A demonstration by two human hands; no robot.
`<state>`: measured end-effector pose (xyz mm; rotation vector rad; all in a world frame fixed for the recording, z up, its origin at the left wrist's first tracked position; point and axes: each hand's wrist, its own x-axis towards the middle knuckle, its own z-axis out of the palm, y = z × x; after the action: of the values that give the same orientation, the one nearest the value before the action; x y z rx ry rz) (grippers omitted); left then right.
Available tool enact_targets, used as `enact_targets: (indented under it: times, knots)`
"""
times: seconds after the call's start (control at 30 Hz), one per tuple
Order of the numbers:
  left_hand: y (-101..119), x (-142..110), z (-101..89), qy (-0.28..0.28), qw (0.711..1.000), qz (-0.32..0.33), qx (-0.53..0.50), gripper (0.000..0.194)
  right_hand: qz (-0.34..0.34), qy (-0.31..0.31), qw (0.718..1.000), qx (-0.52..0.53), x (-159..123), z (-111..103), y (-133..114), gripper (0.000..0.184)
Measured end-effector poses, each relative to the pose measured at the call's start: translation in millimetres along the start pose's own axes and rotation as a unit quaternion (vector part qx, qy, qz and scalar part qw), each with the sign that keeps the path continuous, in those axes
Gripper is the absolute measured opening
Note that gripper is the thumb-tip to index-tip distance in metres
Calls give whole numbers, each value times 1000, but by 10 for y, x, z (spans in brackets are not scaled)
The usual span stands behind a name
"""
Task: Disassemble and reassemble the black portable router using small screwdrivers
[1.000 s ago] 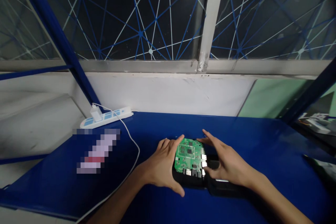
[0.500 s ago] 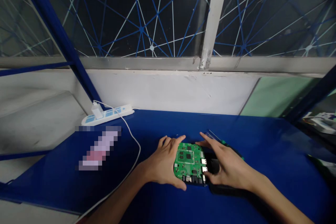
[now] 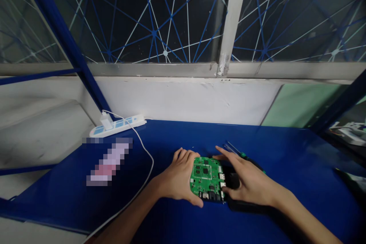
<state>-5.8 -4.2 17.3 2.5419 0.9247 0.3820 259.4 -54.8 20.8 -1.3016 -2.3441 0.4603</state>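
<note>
A green circuit board with dark chips and metal ports lies face up, a dark edge showing beneath its near side. My left hand is wrapped round its left side, thumb at the near corner and fingers at the far edge. My right hand grips the right side. Its thumb presses by the metal ports and the index finger stretches out past the far corner. Under my right hand is a black object, mostly hidden. Screwdrivers, at least one with a green handle, lie just behind that hand.
A white power strip with a plugged-in charger sits at the back left of the blue table. Its white cable runs forward past my left arm. A pixelated pinkish object lies left of the cable. A blue frame post rises behind.
The fingers of my left hand have drawn in at the board's far edge, the index finger no longer sticking out. My right index finger has shifted slightly. The board has hardly moved.
</note>
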Motion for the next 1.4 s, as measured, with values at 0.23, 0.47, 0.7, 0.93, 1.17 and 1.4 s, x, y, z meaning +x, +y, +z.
enact_targets:
  times: [0.23, 0.47, 0.7, 0.93, 1.17, 1.4]
  knots:
    - [39, 20, -18, -33, 999, -33, -3, 100, 12, -26, 999, 14, -29, 1, 15, 101]
    - [35, 17, -15, -51, 998, -40, -3, 103, 20, -31, 999, 33, -15, -7, 12, 102]
    - [24, 9, -21, -42, 998, -40, -23, 98, 8, -27, 999, 22, -7, 3, 21, 101]
    - [48, 26, -59, -65, 997, -33, -10, 96, 20, -37, 999, 21, -6, -9, 5, 91]
    - [69, 5, -99, -84, 996, -34, -10, 84, 22, -36, 999, 24, 16, -7, 11, 85]
    - [32, -4, -74, -71, 997, -25, -5, 86, 18, -38, 999, 11, 12, -11, 6, 82]
